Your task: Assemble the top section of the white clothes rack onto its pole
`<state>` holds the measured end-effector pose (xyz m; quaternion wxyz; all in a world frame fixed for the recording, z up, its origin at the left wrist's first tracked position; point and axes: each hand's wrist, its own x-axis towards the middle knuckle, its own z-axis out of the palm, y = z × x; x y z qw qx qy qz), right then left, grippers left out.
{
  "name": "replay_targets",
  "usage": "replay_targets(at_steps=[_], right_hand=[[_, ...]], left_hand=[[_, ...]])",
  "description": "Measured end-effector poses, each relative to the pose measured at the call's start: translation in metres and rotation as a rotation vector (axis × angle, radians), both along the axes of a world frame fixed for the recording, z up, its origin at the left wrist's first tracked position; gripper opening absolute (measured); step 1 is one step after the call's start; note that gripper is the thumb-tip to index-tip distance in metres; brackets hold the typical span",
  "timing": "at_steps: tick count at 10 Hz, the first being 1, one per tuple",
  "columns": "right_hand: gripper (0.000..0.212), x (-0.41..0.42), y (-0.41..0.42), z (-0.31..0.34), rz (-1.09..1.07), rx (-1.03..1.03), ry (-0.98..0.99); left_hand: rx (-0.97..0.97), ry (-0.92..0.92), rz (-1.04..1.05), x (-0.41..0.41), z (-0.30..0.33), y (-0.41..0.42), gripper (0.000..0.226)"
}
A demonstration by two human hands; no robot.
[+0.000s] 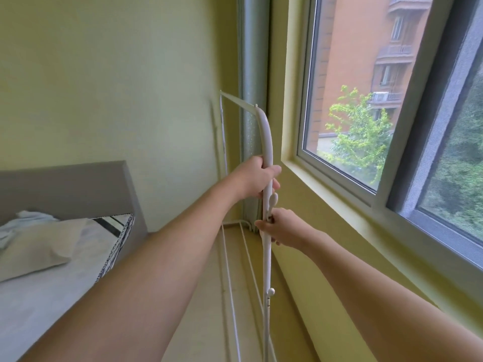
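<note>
Head view — left hand (254, 178) grips top section (268, 142), right hand (283, 227) grips pole (266, 270) — fingers wrapped tight

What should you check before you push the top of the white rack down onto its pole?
1. Left hand has a grip on the top section: ok.
2. Right hand has a grip on the pole near the joint: ok.
3. Top section lined up with the pole: cannot tell.
4. Joint fully seated: cannot tell, the hands hide it.
5. Top bar clear of the window frame: ok.
</note>
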<state>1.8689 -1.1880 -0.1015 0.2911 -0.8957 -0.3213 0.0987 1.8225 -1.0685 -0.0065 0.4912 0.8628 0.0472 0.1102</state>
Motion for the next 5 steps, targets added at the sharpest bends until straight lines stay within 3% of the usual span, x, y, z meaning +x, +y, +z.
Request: replay_targets(at_steps=[3, 5], right_hand=[[0.035, 0.001, -0.023, 0.004, 0.053, -0.080, 0.121], [0.081, 0.006, -0.049, 0.008, 0.027, 0.221, 0.277]], left_hand=[[-0.062, 0.013, -0.020, -0.023, 0.001, -0.009, 0.027], [-0.035, -0.052, 0.113, -0.040, -0.004, -0.009, 0.045]])
